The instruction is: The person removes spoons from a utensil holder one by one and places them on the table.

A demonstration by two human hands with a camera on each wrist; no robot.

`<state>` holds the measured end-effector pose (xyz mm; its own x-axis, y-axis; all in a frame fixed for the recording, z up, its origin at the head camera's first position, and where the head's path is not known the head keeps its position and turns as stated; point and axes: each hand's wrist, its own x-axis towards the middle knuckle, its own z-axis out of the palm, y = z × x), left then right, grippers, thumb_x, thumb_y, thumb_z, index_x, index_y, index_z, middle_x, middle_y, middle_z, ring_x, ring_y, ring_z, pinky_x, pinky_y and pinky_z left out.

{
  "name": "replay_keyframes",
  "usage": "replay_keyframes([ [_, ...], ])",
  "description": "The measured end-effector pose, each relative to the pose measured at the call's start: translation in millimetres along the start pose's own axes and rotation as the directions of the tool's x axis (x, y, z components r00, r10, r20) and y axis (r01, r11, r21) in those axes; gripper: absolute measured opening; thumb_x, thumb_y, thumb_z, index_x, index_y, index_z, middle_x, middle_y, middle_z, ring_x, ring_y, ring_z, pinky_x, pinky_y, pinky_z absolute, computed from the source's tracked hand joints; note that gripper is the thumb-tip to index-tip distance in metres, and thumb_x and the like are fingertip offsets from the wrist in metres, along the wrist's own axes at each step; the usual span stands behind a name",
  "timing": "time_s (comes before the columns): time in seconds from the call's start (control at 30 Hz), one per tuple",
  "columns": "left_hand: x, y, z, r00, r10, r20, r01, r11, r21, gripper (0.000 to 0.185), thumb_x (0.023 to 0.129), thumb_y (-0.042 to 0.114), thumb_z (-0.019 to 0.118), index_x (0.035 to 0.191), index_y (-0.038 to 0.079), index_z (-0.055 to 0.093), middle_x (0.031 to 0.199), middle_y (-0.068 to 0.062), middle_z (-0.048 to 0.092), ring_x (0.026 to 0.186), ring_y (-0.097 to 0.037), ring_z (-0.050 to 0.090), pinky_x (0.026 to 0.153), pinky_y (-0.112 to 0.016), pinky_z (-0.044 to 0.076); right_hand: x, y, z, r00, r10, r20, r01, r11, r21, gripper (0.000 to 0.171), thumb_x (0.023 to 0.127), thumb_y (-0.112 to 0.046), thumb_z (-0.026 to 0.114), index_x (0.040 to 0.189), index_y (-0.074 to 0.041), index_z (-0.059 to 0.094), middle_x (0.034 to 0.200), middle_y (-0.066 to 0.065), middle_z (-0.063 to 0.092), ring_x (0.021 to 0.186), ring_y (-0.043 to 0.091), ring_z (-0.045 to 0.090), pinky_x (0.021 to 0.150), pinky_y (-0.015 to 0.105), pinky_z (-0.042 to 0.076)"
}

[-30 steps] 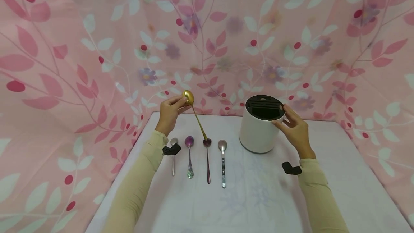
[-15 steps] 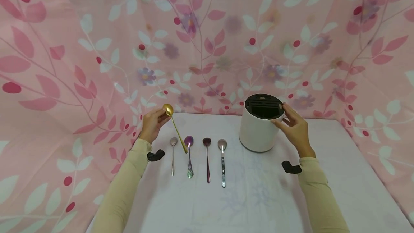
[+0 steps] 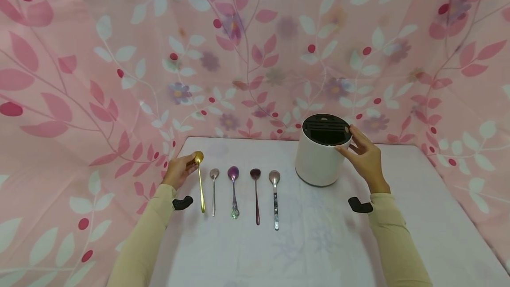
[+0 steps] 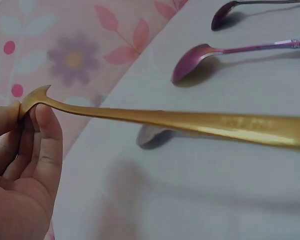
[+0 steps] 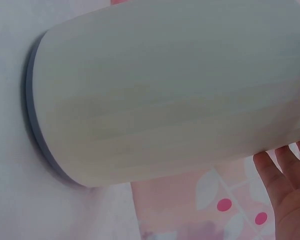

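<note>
The left hand [image 3: 180, 171] pinched the bowl end of a gold spoon [image 3: 200, 185] between thumb and fingertips [image 4: 45, 145], its handle slanting down toward the near side at the left end of a row of four spoons lying on the white counter [image 3: 318, 242]. Held only by that slim tip, the gold spoon could have swivelled or slipped out of the grip and landed across the small silver spoon [image 3: 214, 189] just to its right, knocking the row askew. Farther right lay a purple spoon [image 3: 233, 189], a dark red spoon [image 3: 256, 194] and a grey spoon [image 3: 275, 196]. The right hand [image 3: 364, 156] rested with relaxed fingers against the rim of a white holder [image 3: 318, 163] with a slotted black top; a push there could have tipped it.
</note>
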<state>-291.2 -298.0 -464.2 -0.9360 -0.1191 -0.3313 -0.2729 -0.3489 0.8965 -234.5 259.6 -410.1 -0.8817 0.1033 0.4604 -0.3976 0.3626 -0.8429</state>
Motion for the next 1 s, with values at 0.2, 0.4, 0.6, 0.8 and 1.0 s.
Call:
replay_keyframes([
  [0.2, 7.1, -13.6, -14.8, 0.995, -0.023, -0.095, 0.029, 0.997, 0.067, 0.026, 0.092, 0.006, 0.068, 0.113, -0.007, 0.065, 0.085, -0.010, 0.070, 0.076, -0.017, 0.066, 0.083, -0.031, 0.057, 0, -3, -1, 1.000, 0.008, -0.003, -0.008, 1.000, -0.023, 0.070, 0.084, -0.011, 0.078, 0.146, -0.012, 0.045, 0.150, 0.015, 0.040, 0.134, 0.025, 0.044, 0.096, 0.036, 0.045],
  [0.4, 18.4, -30.8, -23.6, 0.984, 0.003, -0.178, 0.017, 0.994, 0.112, 0.034, 0.091, 0.006, 0.068, 0.119, -0.011, 0.061, 0.077, -0.007, 0.069, 0.068, -0.014, 0.065, 0.069, -0.025, 0.058, 0, -3, 0, 1.000, 0.017, 0.000, -0.017, 1.000, -0.006, 0.070, 0.084, -0.011, 0.078, 0.146, -0.012, 0.045, 0.151, 0.013, 0.040, 0.134, 0.025, 0.043, 0.097, 0.038, 0.044],
  [0.6, 23.9, -44.4, -29.4, 0.966, -0.011, -0.258, 0.061, 0.981, 0.186, 0.037, 0.093, 0.008, 0.067, 0.125, -0.010, 0.058, 0.079, -0.005, 0.068, 0.071, -0.012, 0.064, 0.070, -0.025, 0.058, 1, -2, 1, 1.000, 0.020, -0.001, -0.020, 1.000, -0.002, 0.069, 0.084, -0.009, 0.078, 0.145, -0.010, 0.045, 0.150, 0.013, 0.041, 0.134, 0.028, 0.044, 0.096, 0.040, 0.044],
  [0.8, 26.0, -50.7, -33.6, 0.961, 0.011, -0.275, 0.062, 0.966, 0.252, 0.036, 0.095, 0.008, 0.064, 0.124, -0.012, 0.057, 0.083, -0.008, 0.066, 0.072, -0.012, 0.065, 0.073, -0.027, 0.059, 1, 0, 2, 1.000, 0.011, -0.001, -0.011, 1.000, 0.017, 0.069, 0.084, -0.008, 0.078, 0.145, -0.010, 0.045, 0.150, 0.014, 0.041, 0.134, 0.029, 0.043, 0.097, 0.044, 0.044],
  [1.0, 30.1, -52.3, -30.7, 0.968, 0.063, -0.245, 0.020, 0.946, 0.323, 0.038, 0.096, 0.008, 0.062, 0.125, -0.017, 0.055, 0.080, -0.008, 0.066, 0.068, -0.011, 0.067, 0.067, -0.025, 0.059, 2, 7, 1, 1.000, 0.003, -0.007, -0.003, 1.000, 0.005, 0.070, 0.083, -0.009, 0.078, 0.145, -0.012, 0.046, 0.150, 0.013, 0.041, 0.134, 0.027, 0.043, 0.096, 0.041, 0.045],
])
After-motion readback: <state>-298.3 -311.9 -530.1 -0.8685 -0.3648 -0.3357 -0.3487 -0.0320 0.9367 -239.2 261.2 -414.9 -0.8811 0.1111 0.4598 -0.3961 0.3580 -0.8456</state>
